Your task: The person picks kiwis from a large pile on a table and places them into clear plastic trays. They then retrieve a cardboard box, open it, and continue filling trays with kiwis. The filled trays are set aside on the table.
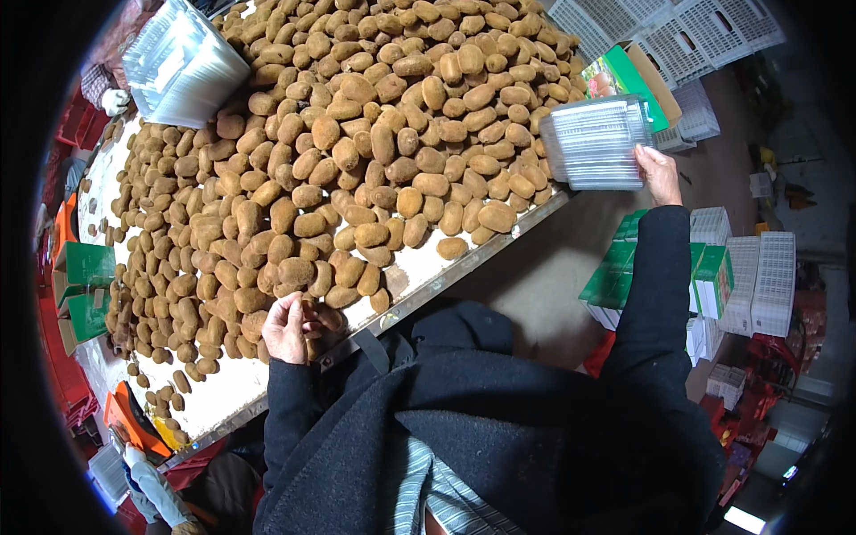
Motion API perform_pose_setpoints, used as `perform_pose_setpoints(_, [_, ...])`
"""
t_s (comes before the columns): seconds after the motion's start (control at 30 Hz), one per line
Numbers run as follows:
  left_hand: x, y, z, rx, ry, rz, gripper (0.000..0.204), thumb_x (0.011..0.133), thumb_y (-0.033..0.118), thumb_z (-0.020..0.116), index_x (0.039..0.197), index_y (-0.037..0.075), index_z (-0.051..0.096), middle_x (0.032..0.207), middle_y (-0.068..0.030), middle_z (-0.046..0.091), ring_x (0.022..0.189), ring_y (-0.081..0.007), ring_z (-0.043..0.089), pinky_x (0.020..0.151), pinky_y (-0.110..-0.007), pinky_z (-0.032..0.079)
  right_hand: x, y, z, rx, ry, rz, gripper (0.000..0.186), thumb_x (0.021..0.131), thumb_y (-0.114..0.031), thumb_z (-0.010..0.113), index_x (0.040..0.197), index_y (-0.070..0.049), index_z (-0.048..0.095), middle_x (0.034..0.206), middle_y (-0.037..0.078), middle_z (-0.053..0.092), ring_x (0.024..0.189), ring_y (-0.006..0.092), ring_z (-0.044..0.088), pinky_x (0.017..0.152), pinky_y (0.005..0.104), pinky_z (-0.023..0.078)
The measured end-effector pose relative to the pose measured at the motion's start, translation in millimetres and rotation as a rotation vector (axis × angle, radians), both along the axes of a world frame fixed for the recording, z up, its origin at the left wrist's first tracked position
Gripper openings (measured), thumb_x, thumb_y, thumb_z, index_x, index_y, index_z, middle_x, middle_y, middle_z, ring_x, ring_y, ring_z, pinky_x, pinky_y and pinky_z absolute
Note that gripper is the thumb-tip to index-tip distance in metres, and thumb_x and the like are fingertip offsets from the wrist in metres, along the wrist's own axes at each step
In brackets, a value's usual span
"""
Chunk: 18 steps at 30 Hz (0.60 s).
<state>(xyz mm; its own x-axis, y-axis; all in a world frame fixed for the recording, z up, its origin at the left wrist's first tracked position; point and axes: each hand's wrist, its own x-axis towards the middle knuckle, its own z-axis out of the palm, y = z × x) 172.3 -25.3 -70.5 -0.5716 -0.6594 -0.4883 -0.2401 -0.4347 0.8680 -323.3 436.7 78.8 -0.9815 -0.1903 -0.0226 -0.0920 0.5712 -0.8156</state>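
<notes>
A large heap of brown kiwifruit (383, 143) covers the white table (406, 272) in front of me. My left hand (287, 330) is at the near edge of the heap, its fingers curled in and the thumb close to them. Kiwifruit lie right against those fingers; whether one is inside them is hidden. Out to the right, my right hand (658, 174) grips the near right corner of a stack of clear plastic trays (596, 143). That stack is at the table's right edge, beside the heap and next to an open green carton (633, 85).
Another stack of clear trays (183, 71) stands at the far left, near another person's gloved hand (115, 102). Green boxes (87, 290) stand at the left edge. More green cartons (615, 272) and white crates (771, 281) are on the right. A person's sleeve (156, 490) shows lower left.
</notes>
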Motion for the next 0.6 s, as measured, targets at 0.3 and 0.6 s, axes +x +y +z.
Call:
perform_pose_setpoints(0.3, [5,1,-3,-0.008,-0.008,-0.035,0.017,0.105,0.016,0.061,0.116,0.004,0.067,0.091,-0.0037,0.070,0.070,-0.0113,0.067,0.056,-0.023,0.054,10,-19,-40,0.579,0.808,-0.146,0.027,0.102,-0.028,0.059,0.090,-0.004,0.059,0.084,0.020,0.068,0.082,0.0430,0.066,0.071,0.0522,0.050])
perform_pose_setpoints(0.6, [11,2,-13,0.016,0.037,-0.022,0.016,0.105,0.019,0.062,0.112,0.005,0.068,0.088,-0.0028,0.069,0.066,-0.0100,0.064,0.055,-0.022,0.052,8,-38,9,0.465,1.102,-0.431,0.019,0.100,-0.023,0.064,0.092,-0.006,0.059,0.086,0.016,0.065,0.080,0.0395,0.065,0.069,0.0490,0.050])
